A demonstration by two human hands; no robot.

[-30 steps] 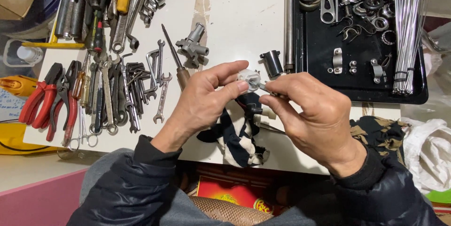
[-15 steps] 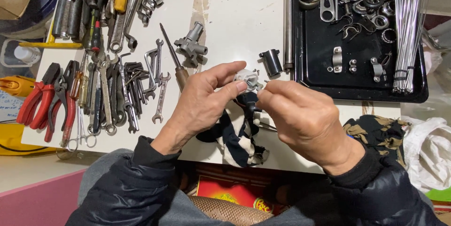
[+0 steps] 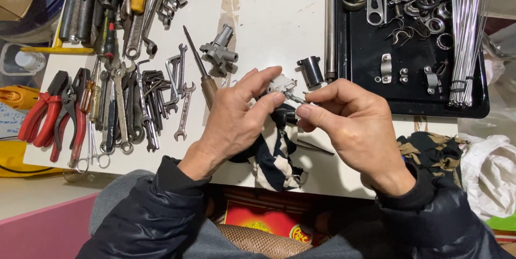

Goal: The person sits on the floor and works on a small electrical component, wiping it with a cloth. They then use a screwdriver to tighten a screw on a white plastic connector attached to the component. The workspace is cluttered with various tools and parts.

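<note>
Both hands are pinching here, left hand (image 3: 236,122) gripping the small grey metal fitting (image 3: 281,84) above the striped rag (image 3: 275,154), right hand (image 3: 352,130) working its thin pin (image 3: 296,98) with fingertips, so I'd be keeping it low over the white table (image 3: 269,17).

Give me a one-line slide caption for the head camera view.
Both hands, left and right, pinch a small metal part over a white table between spread tools and a parts tray.
</note>
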